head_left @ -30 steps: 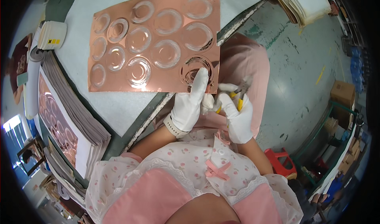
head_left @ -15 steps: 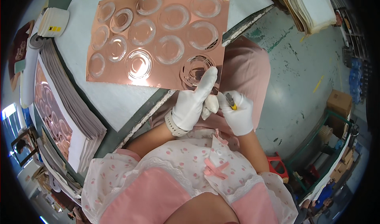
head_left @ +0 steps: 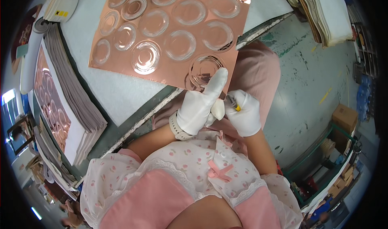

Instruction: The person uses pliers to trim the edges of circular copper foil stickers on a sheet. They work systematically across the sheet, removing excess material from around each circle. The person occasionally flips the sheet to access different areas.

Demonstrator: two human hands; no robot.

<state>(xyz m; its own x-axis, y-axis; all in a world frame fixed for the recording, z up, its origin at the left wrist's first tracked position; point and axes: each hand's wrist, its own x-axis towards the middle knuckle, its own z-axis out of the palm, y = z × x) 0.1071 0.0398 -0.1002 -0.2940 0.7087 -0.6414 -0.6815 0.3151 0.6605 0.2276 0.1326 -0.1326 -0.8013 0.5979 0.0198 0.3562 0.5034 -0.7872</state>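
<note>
A shiny copper-coloured sheet [head_left: 167, 33] with several raised ring shapes extends over the table, its near right corner jutting past the edge. My left hand [head_left: 198, 107], in a white glove, is closed on that corner, thumb on top and the other fingers mostly beneath. Close beside the corner is my white-gloved right hand [head_left: 246, 116], closed around a slim dark tool [head_left: 233, 102] with a yellow part. The tool's tip points toward the sheet's corner; whether it touches cannot be made out.
White covering [head_left: 121, 95] lies on the table under the sheet. To the left stands a thick stack of grey layers [head_left: 76, 79] with another copper sheet [head_left: 52, 107] beside it. A pile of layered sheets [head_left: 323, 14] is at the far right. A green-framed cart [head_left: 319, 164] stands lower right.
The copper sheet has turned slightly clockwise, its left side now farther from me. My left hand keeps its grip, and my right hand has stayed by the corner with the tool. The view has shifted a little.
</note>
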